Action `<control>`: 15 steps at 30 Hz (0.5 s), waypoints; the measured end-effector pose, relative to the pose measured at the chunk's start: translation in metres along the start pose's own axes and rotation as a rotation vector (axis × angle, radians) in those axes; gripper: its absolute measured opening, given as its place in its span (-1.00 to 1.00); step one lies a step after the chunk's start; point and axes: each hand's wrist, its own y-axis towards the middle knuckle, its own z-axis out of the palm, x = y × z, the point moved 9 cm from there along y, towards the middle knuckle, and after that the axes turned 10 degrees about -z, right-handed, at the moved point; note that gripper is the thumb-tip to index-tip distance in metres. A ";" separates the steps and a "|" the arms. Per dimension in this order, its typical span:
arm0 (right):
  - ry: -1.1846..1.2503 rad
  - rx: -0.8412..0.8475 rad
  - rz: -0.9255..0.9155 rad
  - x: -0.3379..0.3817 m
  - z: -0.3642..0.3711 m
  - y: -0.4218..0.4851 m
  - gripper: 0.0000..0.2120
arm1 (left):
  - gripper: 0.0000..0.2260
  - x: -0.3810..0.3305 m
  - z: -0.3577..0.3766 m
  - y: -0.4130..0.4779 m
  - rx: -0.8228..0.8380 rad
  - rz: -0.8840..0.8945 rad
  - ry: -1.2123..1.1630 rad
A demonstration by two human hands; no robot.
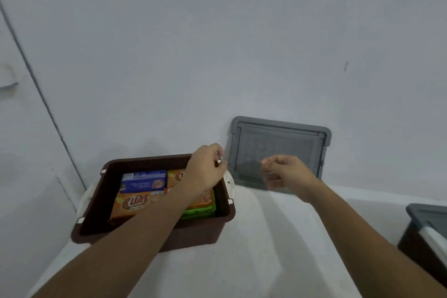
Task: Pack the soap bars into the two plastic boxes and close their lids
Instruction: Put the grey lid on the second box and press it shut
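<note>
— Grey is what both hands point at, I'd judge. Start with the hands, though.

— The left hand (205,167) hangs over the far right corner of the brown box (145,159). It shows its back, with the fingers curled under, and I cannot tell whether they pinch anything. The right hand (285,172) is loosely curled and empty, out in front of the lid (278,138).

— And how does the lid lie?

— It stands on one long edge at the back of the bench (266,249), leaning on the wall (217,55). Its long axis runs left to right, and its inner side seems to face the person. It sits beyond and to the right of the brown box.

— Which hand is nearer?

— The right one, which overlaps the lid's lower left part. The left is just beside the lid's left edge.

— And the soap bars (135,203)?

— Lying flat inside the brown box, which is uncovered.

— The other box?

— The second box (425,232) at the bench's right edge already has a grey cover on it.

— So the next move?

— Probably taking the lid by its short ends, tipping it flat and carrying it left over the box.
</note>
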 end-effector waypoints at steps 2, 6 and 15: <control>-0.021 -0.141 0.048 -0.018 -0.039 0.008 -0.88 | -0.82 -0.018 0.021 0.016 0.009 0.017 0.050; -0.118 -0.480 0.062 -0.046 -0.119 0.020 -0.90 | -0.77 -0.020 0.059 0.054 0.064 -0.150 0.145; -0.057 -0.471 0.185 -0.092 -0.162 0.041 -0.60 | -0.95 -0.006 0.085 0.098 0.134 -0.246 0.197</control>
